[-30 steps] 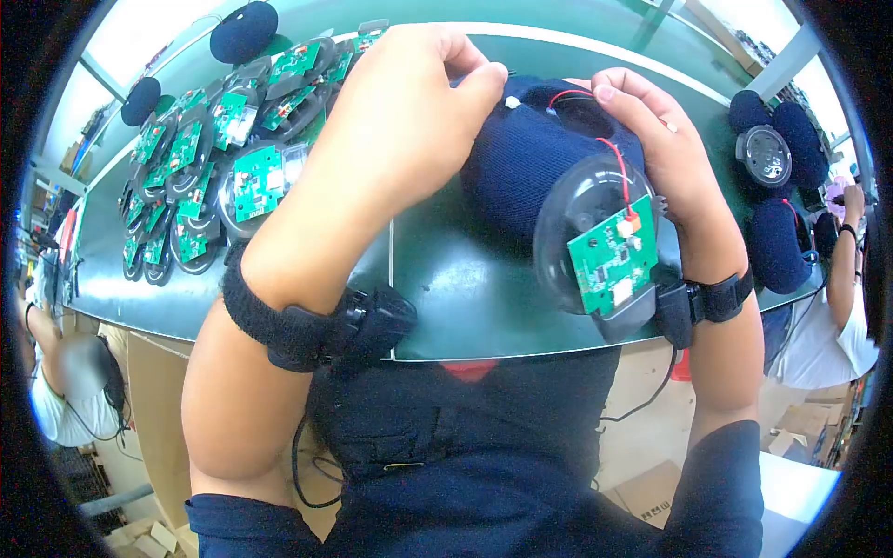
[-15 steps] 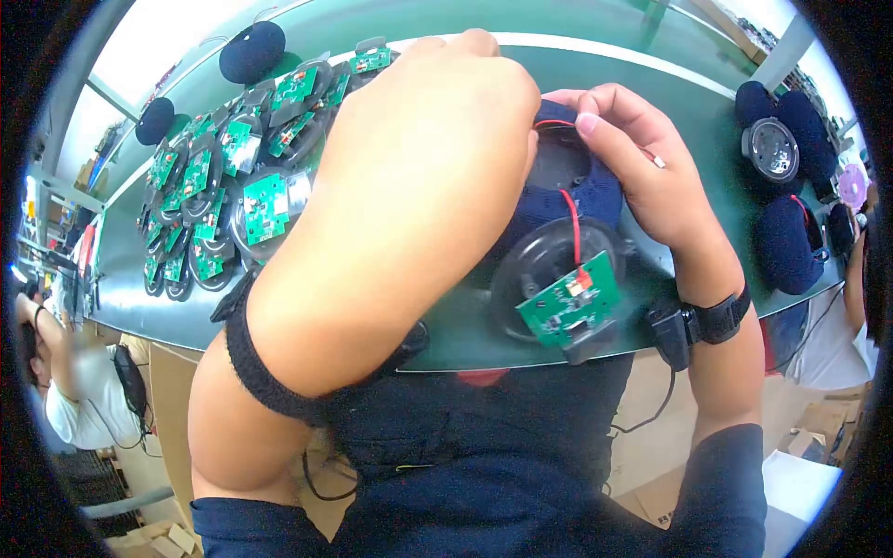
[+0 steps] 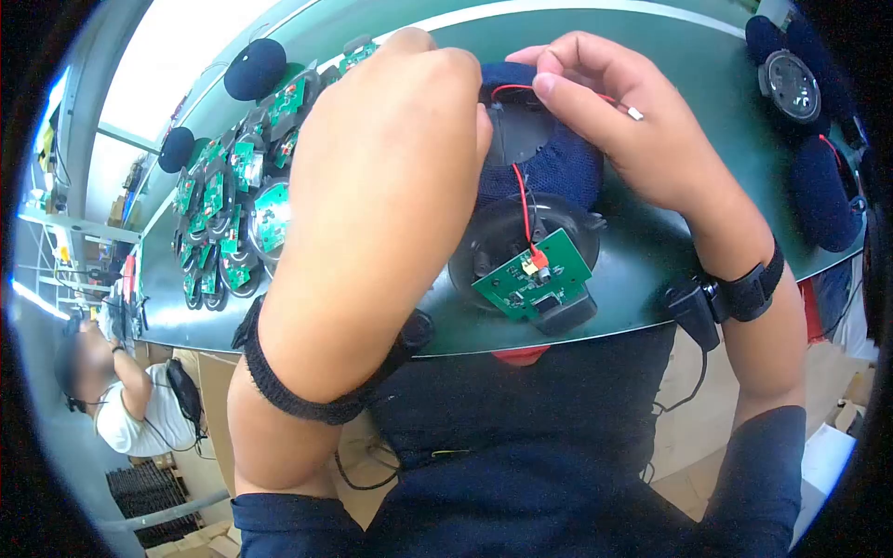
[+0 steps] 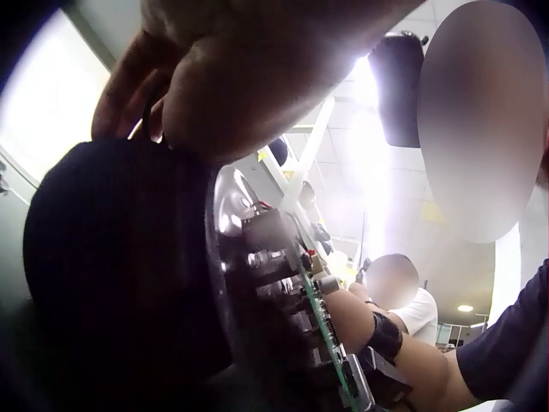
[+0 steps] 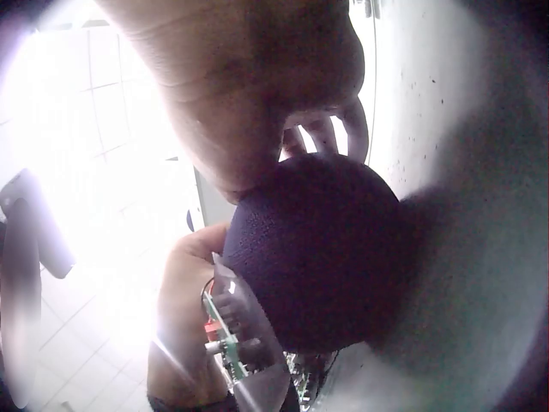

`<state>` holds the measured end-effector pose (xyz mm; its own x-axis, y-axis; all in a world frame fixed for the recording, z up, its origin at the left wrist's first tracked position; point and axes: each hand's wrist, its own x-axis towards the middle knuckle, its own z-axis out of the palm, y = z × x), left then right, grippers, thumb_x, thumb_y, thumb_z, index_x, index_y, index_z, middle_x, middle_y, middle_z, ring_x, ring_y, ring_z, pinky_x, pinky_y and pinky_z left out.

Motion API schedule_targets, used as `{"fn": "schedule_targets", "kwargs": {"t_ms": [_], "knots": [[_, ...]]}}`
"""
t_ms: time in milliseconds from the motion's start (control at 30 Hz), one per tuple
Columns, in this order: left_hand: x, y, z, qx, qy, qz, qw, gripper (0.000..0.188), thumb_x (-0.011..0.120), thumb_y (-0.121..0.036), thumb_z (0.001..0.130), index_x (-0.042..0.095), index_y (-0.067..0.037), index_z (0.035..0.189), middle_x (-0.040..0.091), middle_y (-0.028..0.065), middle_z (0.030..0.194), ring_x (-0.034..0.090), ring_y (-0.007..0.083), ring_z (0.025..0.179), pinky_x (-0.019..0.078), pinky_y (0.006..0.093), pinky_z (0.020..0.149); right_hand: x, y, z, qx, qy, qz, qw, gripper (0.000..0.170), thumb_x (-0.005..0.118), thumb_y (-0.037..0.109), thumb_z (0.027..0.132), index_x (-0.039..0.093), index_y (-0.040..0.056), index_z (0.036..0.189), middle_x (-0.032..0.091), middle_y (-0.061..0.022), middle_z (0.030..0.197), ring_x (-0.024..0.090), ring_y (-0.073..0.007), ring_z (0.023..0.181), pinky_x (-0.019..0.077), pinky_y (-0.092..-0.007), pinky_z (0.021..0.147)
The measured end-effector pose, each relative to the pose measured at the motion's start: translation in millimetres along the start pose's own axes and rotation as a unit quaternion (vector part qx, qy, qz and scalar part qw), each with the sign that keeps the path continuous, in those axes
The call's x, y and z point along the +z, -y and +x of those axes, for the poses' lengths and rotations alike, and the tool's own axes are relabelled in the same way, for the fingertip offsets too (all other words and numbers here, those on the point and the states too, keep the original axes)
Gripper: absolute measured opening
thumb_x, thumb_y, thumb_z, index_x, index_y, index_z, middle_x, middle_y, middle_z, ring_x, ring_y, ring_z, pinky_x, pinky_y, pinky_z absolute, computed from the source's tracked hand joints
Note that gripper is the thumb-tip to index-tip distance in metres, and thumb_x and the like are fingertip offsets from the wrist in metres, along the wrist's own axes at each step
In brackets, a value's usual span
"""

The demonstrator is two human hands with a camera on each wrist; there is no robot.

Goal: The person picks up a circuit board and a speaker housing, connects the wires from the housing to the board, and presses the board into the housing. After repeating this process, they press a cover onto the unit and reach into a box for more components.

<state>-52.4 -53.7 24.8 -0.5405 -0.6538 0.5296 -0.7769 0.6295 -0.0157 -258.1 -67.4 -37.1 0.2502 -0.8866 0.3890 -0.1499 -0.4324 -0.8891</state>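
Green and thin, the board (image 3: 569,264) lies nearest on the dark disc (image 3: 464,253), likely stiff, light and fragile, best taken by the disc's rim so its short red wire (image 3: 526,212) isn't tugged. Just beyond, the navy ball (image 3: 572,177) sits on the table (image 3: 651,265), its knit likely soft and best held round the sides. Farther up, the left hand (image 3: 391,158) arches over its left side, bent fingers' grip hidden, while the right hand (image 3: 623,107), wrist angled inward, pinches the loose lead (image 3: 509,88) between thumb and fingers at the right rim.
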Motion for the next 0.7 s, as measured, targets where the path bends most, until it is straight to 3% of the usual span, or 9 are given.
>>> {"fn": "schedule_targets", "kwargs": {"t_ms": [33,100,233,300,367,467,567,667,700], "knots": [[0,-1,1,0.003,0.004,0.000,1.000,0.015,0.072,-0.011,0.081,0.065,0.001,0.083,0.063,0.0175,0.089,0.063,0.0389,0.087,0.0493,0.0439,0.077,0,3,0,0.002,-0.004,0.003,1.000,0.023,0.064,0.022,0.097,0.063,0.0006,0.106,0.059,0.0031,0.091,0.053,-0.0037,0.082,0.0466,-0.0218,0.074],[-1,0,3,-0.011,0.016,-0.009,1.000,0.016,0.073,-0.011,0.080,0.064,0.002,0.082,0.063,0.0177,0.089,0.063,0.0381,0.086,0.0490,0.0436,0.077,0,10,-1,0.025,0.022,0.027,0.999,0.022,0.059,0.024,0.101,0.060,0.0025,0.104,0.063,-0.0093,0.125,0.057,-0.0081,0.105,0.0453,-0.0239,0.093],[-2,1,7,0.019,0.016,-0.003,1.000,0.019,0.074,-0.012,0.080,0.062,0.002,0.080,0.064,0.0181,0.084,0.064,0.0376,0.082,0.0491,0.0432,0.075,0,8,0,0.030,0.029,0.030,0.999,0.021,0.060,0.023,0.101,0.062,0.0024,0.106,0.065,-0.0070,0.122,0.058,-0.0071,0.103,0.0456,-0.0232,0.093],[-12,-8,17,-0.039,0.082,0.016,0.996,0.021,0.075,-0.013,0.080,0.060,0.002,0.080,0.064,0.0183,0.078,0.064,0.0372,0.078,0.0494,0.0424,0.072,0,8,1,0.107,0.029,0.081,0.991,0.014,0.061,0.016,0.100,0.059,0.0018,0.103,0.062,-0.0014,0.097,0.054,-0.0042,0.079,0.0460,-0.0211,0.068],[-17,-8,25,-0.061,0.118,0.010,0.991,0.024,0.076,-0.015,0.081,0.059,0.001,0.082,0.063,0.0185,0.073,0.064,0.0371,0.075,0.0497,0.0410,0.070,-1,5,2,0.102,0.034,0.095,0.990,0.014,0.062,0.016,0.100,0.059,0.0026,0.102,0.060,0.0010,0.094,0.051,-0.0030,0.078,0.0437,-0.0198,0.067],[-29,-9,33,-0.088,0.169,0.001,0.982,0.023,0.076,-0.015,0.082,0.060,0.001,0.083,0.065,0.0167,0.079,0.065,0.0352,0.074,0.0500,0.0413,0.070,-1,4,3,0.091,0.036,0.107,0.989,0.014,0.062,0.017,0.099,0.059,0.0031,0.102,0.058,0.0029,0.091,0.049,-0.0021,0.078,0.0424,-0.0187,0.068],[-44,-10,37,-0.097,0.209,-0.118,0.966,0.019,0.069,-0.015,0.085,0.066,0.003,0.090,0.064,0.0197,0.075,0.064,0.0285,0.072,0.0501,0.0381,0.069,1,5,3,0.088,0.030,0.119,0.988,0.014,0.062,0.016,0.099,0.060,0.0029,0.103,0.059,0.0022,0.091,0.051,-0.0026,0.079,0.0440,-0.0192,0.070],[-36,-14,31,-0.024,0.213,-0.024,0.976,0.019,0.074,-0.013,0.083,0.061,-0.002,0.093,0.063,0.0187,0.083,0.064,0.0282,0.082,0.0495,0.0385,0.073,2,12,-1,0.077,0.026,0.141,0.987,0.014,0.063,0.016,0.099,0.061,0.0027,0.104,0.060,0.0019,0.092,0.052,-0.0031,0.080,0.0451,-0.0195,0.071],[-35,-17,26,0.001,0.178,-0.008,0.984,0.022,0.076,-0.018,0.082,0.063,-0.003,0.093,0.065,0.0188,0.090,0.066,0.0298,0.086,0.0500,0.0418,0.076,2,13,-2,0.064,0.026,0.152,0.986,0.014,0.063,0.016,0.099,0.061,0.0026,0.104,0.061,0.0017,0.092,0.053,-0.0034,0.081,0.0456,-0.0196,0.072]]}}
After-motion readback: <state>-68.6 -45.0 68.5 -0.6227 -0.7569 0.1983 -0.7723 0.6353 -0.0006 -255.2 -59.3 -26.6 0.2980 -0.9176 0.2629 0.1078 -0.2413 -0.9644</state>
